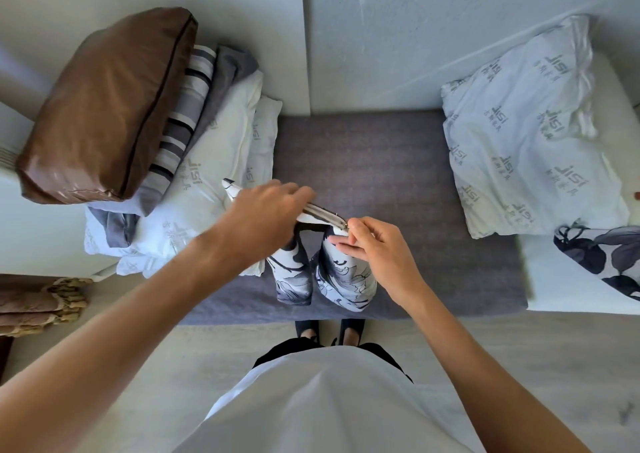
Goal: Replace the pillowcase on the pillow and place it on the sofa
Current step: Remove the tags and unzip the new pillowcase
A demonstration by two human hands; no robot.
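Pillowcase (pixel 332 272) hanging between both hands over grey sofa (pixel 398 168), left hand (pixel 266 217) gripping its edge, right hand (pixel 370 244) pinching its corner

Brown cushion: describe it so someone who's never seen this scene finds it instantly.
Start at the grey sofa seat and look to its left end, where a stack of pillows and folded bedding lies. The brown cushion sits on top, the only glossy, plain brown piece with dark piping.

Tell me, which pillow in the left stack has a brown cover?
The brown pillow, lying on top of the left stack. Those under it are striped, grey or white with printed letters.
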